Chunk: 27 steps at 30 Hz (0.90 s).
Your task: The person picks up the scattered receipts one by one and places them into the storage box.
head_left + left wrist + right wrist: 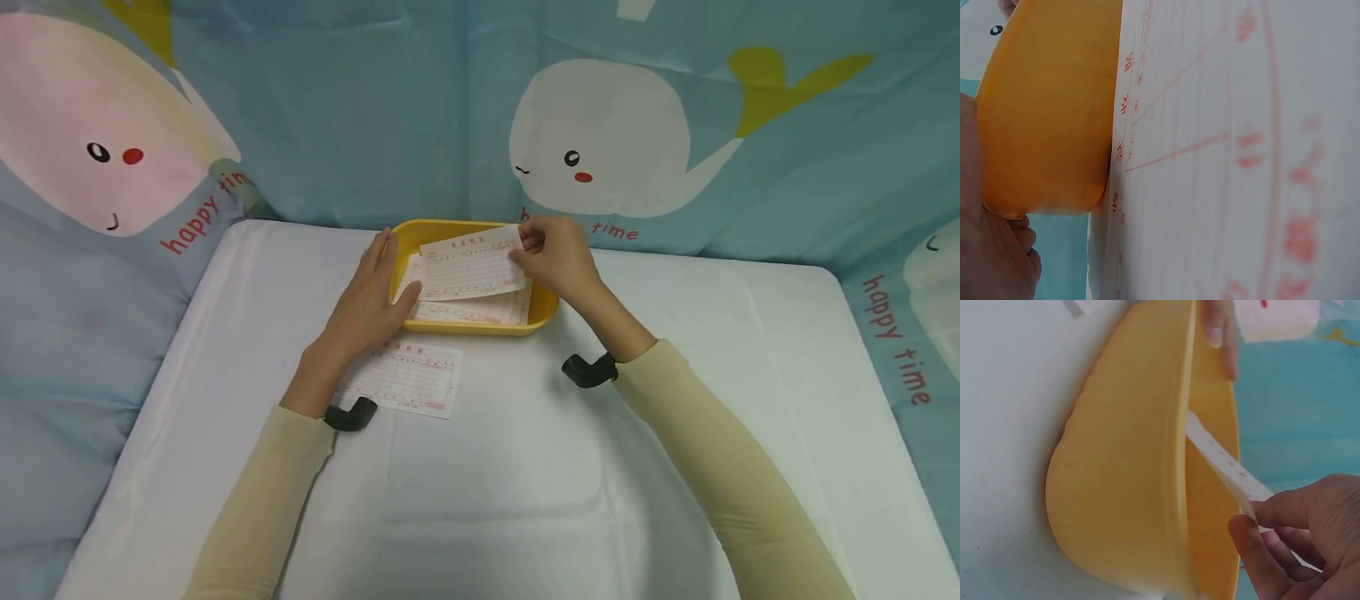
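My right hand (558, 254) pinches the right end of a white receipt slip (468, 268) printed with a red grid, between thumb and fingers. This slip is tilted, raised at its right end over a yellow plastic basket (472, 328). More receipt slips (480, 312) lie beneath it in the basket. At the basket's left end, my left hand (367, 292) holds the rim, its thumb reaching over the edge. In the right wrist view, the pinched receipt slip (1225, 461) slants up out of the basket (1116, 456).
Another receipt slip (412, 379) lies flat on the white-covered table (495, 475), in front of the basket and partly under my left wrist. A blue curtain (360, 117) with whale prints hangs just behind the table's back edge.
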Tool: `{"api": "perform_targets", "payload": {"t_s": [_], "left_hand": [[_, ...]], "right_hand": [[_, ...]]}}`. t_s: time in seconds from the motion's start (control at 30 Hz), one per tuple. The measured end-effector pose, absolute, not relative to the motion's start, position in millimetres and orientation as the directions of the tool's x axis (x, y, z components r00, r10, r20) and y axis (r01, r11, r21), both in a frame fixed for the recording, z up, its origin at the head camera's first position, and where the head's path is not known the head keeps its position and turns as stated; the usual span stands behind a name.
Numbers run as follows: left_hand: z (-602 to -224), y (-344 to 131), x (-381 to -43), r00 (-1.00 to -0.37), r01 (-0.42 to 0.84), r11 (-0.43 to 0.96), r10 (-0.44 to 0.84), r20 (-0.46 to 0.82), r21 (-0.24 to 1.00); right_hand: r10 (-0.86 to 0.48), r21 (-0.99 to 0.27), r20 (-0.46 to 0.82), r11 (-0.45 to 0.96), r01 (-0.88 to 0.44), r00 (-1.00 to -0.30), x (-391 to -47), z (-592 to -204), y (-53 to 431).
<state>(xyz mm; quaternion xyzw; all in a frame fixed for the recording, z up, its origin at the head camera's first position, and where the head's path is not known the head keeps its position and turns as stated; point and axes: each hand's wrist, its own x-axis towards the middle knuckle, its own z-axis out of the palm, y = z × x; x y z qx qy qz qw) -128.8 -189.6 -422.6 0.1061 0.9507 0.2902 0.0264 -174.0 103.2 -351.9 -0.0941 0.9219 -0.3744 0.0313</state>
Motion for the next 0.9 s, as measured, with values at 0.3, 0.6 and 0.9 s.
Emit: {"api": "perform_targets", "payload": {"t_s": [0.3, 0.6, 0.9], "left_hand": [[-421.3, -191.5, -127.7, -0.976, 0.178, 0.806, 0.216, 0.0, 0.565], [-423.4, -190.9, -125.5, -0.976, 0.177, 0.799, 0.218, -0.002, 0.575], [-422.5, -190.9, -125.7, -0.975, 0.182, 0.8, 0.22, 0.003, 0.571]], "right_hand": [[-0.194, -0.705, 0.047, 0.689, -0.17, -0.98, -173.0, -353.3, 99.6], [-0.203, -0.689, 0.221, 0.66, -0.3, -0.954, -156.3, -351.5, 98.4], [-0.266, -0.642, 0.292, 0.658, -0.394, -0.919, -129.4, -349.2, 94.0]]}}
